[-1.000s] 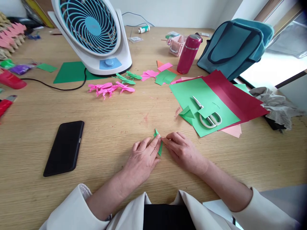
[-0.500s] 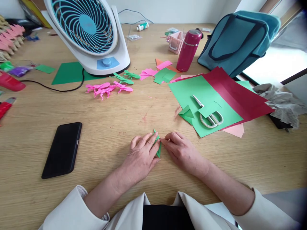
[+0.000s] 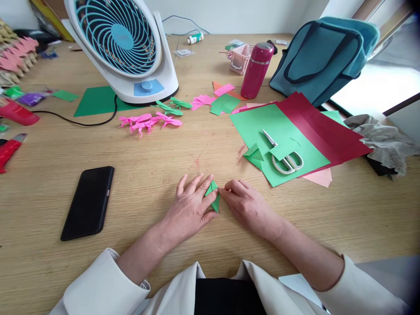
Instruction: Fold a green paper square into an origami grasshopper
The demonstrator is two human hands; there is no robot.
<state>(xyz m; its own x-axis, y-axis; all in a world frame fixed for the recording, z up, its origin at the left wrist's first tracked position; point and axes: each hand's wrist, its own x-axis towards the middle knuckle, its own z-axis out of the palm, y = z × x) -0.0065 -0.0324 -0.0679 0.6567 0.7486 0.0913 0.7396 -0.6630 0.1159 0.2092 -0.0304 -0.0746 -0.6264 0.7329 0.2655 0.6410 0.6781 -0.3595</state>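
Observation:
A small folded piece of green paper [image 3: 215, 202] lies on the table between my hands, with a diamond-like outline. My left hand [image 3: 188, 208] rests flat with fingers spread, its index finger lying over the paper and partly covering it. On the other side, my right hand [image 3: 247, 210] has its fingers curled in, thumb and index pinched at the paper's right corner. Another folded green piece [image 3: 254, 155] lies to the upper right. Scissors [image 3: 285, 162] with white handles rest on a light green sheet [image 3: 259, 118], a small green scrap partly over them.
A black phone [image 3: 88, 203] lies at left. Farther back are a fan [image 3: 144, 87], pink folded figures [image 3: 151, 121], green folded figures [image 3: 169, 107], a magenta flask [image 3: 257, 70] and a teal bag [image 3: 318, 61]. Red sheets [image 3: 324, 127] lie right; a red cutter [image 3: 11, 151] far left.
My left fingers have spread and shifted left, uncovering more of the folded green paper, which now looks wider. My right hand keeps its pinch at the corner. The view has shifted slightly.

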